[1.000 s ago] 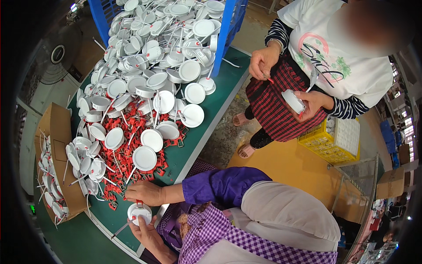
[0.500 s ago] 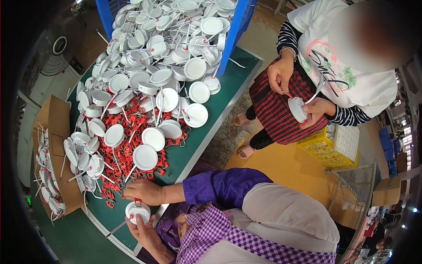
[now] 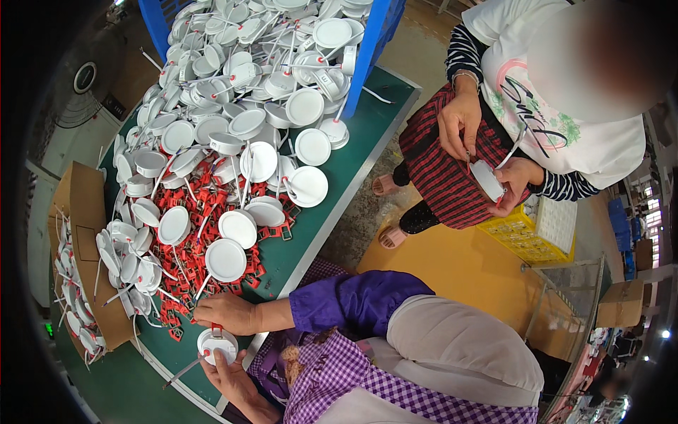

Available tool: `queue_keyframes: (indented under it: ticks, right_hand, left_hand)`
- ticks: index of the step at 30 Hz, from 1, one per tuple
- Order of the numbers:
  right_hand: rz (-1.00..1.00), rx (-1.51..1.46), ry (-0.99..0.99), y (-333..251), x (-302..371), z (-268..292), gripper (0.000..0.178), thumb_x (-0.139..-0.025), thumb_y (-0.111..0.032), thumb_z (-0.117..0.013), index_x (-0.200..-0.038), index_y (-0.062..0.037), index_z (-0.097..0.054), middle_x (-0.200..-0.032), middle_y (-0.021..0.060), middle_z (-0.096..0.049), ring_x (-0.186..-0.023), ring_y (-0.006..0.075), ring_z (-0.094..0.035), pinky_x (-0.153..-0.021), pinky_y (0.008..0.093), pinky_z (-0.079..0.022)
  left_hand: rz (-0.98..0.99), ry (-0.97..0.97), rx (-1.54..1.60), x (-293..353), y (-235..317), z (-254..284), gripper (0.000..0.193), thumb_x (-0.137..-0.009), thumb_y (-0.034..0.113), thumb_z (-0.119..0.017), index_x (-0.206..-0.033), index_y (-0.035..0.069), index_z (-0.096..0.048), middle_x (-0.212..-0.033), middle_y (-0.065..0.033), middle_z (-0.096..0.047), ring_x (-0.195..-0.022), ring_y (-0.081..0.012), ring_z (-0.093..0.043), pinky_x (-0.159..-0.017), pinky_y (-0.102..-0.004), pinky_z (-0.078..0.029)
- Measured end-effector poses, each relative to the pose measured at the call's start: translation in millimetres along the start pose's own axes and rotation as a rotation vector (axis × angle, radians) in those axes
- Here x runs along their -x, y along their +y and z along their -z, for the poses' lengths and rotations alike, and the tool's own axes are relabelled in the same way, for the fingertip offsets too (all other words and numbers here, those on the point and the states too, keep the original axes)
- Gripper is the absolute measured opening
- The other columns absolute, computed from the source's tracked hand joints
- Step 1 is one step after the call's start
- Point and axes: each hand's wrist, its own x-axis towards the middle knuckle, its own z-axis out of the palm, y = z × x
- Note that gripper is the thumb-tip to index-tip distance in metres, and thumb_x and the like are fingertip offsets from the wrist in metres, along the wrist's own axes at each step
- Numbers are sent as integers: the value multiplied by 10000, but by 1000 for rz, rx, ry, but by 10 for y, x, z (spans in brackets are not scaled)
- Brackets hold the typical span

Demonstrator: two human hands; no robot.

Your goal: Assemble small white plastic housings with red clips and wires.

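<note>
My left hand (image 3: 232, 378) is closed round a round white lamp (image 3: 219, 346), with the thumb on its back and a grey cable sticking out to the lower left. At the lamp's upper edge is a red clip (image 3: 217, 329). My right hand (image 3: 229, 313) is closed just above it, fingers bent down against the clip; the fingertips are partly hidden. Beyond that hand lies a heap of red clips (image 3: 185, 277) with metal parts. Several white lamps with cables rest on and around it, the nearest lamp (image 3: 226, 260) just beyond my right hand.
A blue crate (image 3: 367, 60) spills piled lamps onto the green table (image 3: 318, 205). At left stands a cardboard box (image 3: 83, 247) holding more lamps. Across the table's edge, a co-worker's hands (image 3: 460, 124) handle another white lamp (image 3: 487, 178). A yellow crate (image 3: 526, 237) stands beside that person.
The view has shifted slightly, and my hands keep nearly the same hold on the lamp and clip. The co-worker's hands have moved a little, tilting their lamp.
</note>
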Motion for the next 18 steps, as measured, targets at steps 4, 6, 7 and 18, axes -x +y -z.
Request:
queue_keyframes:
  ticks: [4,6,7,18]
  right_hand:
    - [-8,-9,8,50,7,-35,117,-815,-91,-625,-847,-50,-521,-785,108,-573,-711,321,-620,-601,417,-486]
    - [7,-39,16,64,6,-20,129,-798,-77,-631,-857,-49,-519,-786,114,-572,-707,323,-620,-594,416,-484]
    - [6,-40,18,66,7,-16,129,-798,-77,-631,-857,-49,-519,-786,114,-572,-707,323,-620,-594,416,-484]
    - [-17,-59,26,53,10,18,168,-754,-63,-646,-853,-48,-510,-764,107,-555,-674,311,-612,-574,409,-479]
  left_hand:
    - [-2,1,14,-21,-2,-23,403,-967,206,-587,-1304,34,-451,-1155,-112,-603,-974,-154,-615,-659,-320,-575]
    - [1,5,8,-19,10,-56,405,-970,199,-580,-1311,31,-443,-1153,-117,-603,-965,-157,-619,-657,-312,-575]
    - [2,4,6,-24,6,-58,405,-970,199,-580,-1311,31,-443,-1153,-117,-603,-965,-157,-619,-657,-312,-575]
    - [-5,29,13,-36,-9,-73,414,-967,199,-585,-1311,22,-438,-1142,-120,-606,-948,-156,-621,-638,-300,-575]
